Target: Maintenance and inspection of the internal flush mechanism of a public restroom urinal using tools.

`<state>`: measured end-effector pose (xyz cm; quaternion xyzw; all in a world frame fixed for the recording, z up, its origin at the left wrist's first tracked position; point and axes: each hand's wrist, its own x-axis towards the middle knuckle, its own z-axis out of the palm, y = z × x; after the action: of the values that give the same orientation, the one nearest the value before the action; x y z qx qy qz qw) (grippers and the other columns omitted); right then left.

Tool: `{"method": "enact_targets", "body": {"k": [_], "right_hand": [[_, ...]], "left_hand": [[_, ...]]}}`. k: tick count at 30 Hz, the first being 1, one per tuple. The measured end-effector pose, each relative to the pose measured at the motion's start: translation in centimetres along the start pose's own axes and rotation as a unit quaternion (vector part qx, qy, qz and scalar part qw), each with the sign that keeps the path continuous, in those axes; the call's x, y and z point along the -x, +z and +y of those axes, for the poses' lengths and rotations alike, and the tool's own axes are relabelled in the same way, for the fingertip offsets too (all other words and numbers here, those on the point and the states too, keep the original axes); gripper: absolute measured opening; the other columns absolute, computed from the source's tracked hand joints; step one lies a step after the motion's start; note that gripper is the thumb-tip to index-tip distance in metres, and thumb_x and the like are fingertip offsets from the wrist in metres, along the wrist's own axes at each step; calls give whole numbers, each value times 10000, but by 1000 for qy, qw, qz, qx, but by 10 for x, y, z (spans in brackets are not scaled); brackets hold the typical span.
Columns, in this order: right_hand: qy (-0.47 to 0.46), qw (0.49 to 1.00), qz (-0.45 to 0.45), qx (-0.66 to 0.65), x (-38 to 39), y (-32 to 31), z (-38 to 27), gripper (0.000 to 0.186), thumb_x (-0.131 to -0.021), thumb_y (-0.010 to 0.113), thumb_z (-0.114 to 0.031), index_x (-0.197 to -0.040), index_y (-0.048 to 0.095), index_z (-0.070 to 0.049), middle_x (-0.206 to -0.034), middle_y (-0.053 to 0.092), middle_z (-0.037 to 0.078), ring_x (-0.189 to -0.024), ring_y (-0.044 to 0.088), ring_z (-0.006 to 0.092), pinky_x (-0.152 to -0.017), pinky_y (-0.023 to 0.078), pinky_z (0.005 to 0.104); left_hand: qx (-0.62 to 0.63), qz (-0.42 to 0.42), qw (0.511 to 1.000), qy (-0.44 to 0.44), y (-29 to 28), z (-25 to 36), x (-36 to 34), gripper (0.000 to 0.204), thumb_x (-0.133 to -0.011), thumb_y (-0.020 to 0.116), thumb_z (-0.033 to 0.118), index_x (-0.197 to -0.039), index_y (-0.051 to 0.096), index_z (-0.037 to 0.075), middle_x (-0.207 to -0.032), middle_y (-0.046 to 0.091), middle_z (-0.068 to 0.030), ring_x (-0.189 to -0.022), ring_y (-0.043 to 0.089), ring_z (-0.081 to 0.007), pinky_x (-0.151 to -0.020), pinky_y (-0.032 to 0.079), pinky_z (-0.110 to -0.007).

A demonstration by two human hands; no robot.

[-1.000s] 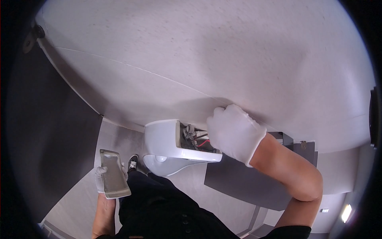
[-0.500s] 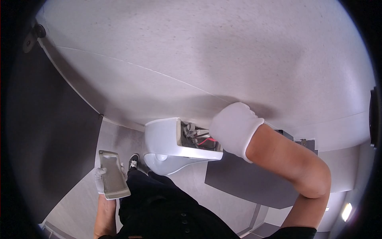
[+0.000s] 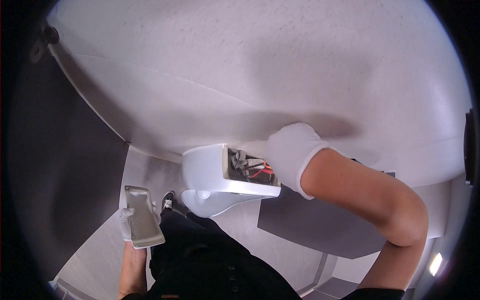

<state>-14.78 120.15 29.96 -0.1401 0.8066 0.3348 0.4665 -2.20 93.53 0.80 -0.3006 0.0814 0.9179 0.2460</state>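
Note:
A white ceramic urinal [image 3: 202,167] stands against the wall, its top opening uncovered. Inside that opening lie metal valve fittings [image 3: 241,159] and a red wire [image 3: 261,173]. My right hand [image 3: 292,152], in a white glove, is curled at the right end of the opening. A thin dark rod and an orange-red piece show beside it, but its fingertips are hidden. Low on the left, my gloved left hand [image 3: 126,225] grips a pale ceramic urinal lid [image 3: 143,216] by its long sides, with its hollow underside facing up.
A pale wall [image 3: 200,55] rises just beyond the urinal. Dark partition panels stand to the left [image 3: 65,150] and right [image 3: 310,220]. My shoe [image 3: 168,201] is on the grey floor, left of the urinal.
My right hand has shifted slightly and turned at the opening, uncovering a bit more of the orange-red piece. The left hand holds the lid nearly still.

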Motion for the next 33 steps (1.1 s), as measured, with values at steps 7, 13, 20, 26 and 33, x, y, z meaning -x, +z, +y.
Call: {"method": "enact_targets", "body": {"k": [7, 13, 20, 26, 33], "right_hand": [[-76, 990, 46, 113, -10, 13, -5, 176, -783, 621, -185, -898, 717, -93, -829, 685, 89, -791, 673, 261, -666, 524, 357], [-271, 871, 139, 387, -28, 40, -11, 152, -772, 596, -159, -828, 708, -73, -733, 659, 105, -700, 654, 262, -613, 507, 364], [-95, 951, 269, 123, -24, 47, -4, 54, -724, 627, -123, -741, 672, -98, -699, 631, 50, -689, 645, 193, -512, 501, 343], [-27, 993, 97, 66, -9, 29, 9, 92, -721, 615, -71, -764, 691, -99, -721, 652, 87, -726, 659, 236, -619, 522, 357], [-46, 991, 100, 75, -7, 22, 8, 94, -730, 600, -74, -752, 691, -86, -704, 653, 102, -677, 660, 251, -601, 521, 348]], "left_hand": [[-4, 12, 1000, 1, -5, 0, -2, 454, -656, 629, 147, -1087, 562, 20, -962, 603, -201, -833, 620, -305, -758, 527, -419], [10, 30, 999, 1, -8, 0, -4, 469, -660, 625, 189, -1098, 562, 32, -969, 607, -196, -816, 629, -306, -734, 534, -423], [-2, -3, 1000, 1, 2, 0, -1, 447, -659, 642, 135, -1080, 560, 10, -959, 590, -208, -853, 608, -305, -773, 517, -397], [5, 18, 1000, 1, -10, 2, -4, 462, -651, 626, 153, -1099, 575, 54, -969, 613, -191, -835, 630, -306, -770, 526, -411], [8, -19, 1000, -12, 1, 2, -1, 436, -664, 625, 109, -1081, 556, 2, -962, 589, -210, -849, 606, -311, -781, 518, -399]]}}
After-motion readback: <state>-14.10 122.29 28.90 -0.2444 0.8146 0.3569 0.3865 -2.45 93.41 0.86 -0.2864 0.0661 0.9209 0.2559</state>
